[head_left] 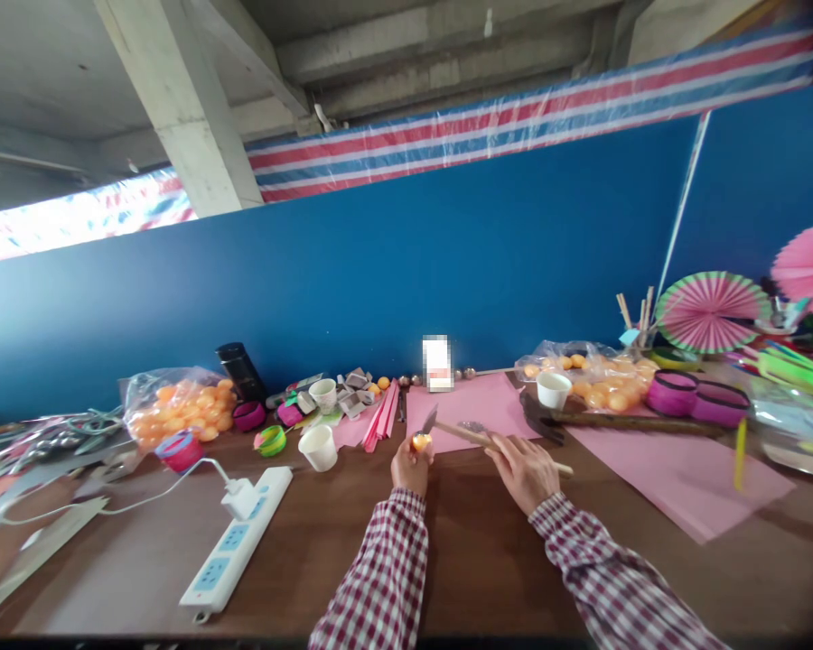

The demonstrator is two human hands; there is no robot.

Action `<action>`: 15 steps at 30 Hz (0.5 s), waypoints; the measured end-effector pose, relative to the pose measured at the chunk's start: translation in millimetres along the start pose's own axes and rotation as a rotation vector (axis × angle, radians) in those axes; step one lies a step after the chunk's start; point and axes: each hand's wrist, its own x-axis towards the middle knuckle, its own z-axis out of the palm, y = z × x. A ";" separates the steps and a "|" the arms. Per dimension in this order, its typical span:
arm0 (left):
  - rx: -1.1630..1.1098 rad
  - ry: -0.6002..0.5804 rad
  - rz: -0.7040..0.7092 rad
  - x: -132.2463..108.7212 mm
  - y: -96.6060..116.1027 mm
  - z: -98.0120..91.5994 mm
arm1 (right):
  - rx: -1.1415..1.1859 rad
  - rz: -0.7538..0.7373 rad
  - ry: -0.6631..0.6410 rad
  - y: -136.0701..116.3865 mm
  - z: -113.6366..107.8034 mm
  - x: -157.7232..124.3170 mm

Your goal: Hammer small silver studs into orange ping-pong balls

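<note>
My left hand point(412, 465) is closed on a small orange ball point(421, 441), held up over the brown table. A pointed metal piece point(431, 419) rises just above the ball; whether those fingers also grip it, I cannot tell. To the right, my right hand point(525, 471) is closed around a pale wooden stick point(466, 434), whose far end points left toward the ball. A rounded metal piece point(472, 425) shows just behind the stick. Under and beyond both hands lies a pink sheet point(484, 402).
A white power strip point(240, 542) with a plugged-in charger lies front left. Paper cups point(319, 448), bags of orange balls point(182, 408), pink folded strips point(382, 417) and a black bottle point(239, 372) stand behind. At right are purple bands point(681, 394), a paper fan point(714, 311) and another pink sheet point(691, 478).
</note>
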 end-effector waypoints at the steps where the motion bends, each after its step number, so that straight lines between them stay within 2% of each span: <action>1: 0.005 0.003 -0.001 0.0 0.6 -0.3 | -0.004 -0.003 0.002 0.1 0.1 0.1; 10: -0.085 0.038 -0.016 2.2 -6.3 1.2 | -0.019 0.011 0.038 0.6 -1.7 0.7; 15: -0.045 0.059 -0.010 3.8 -9.4 0.0 | -0.018 0.041 0.016 0.6 -1.4 0.7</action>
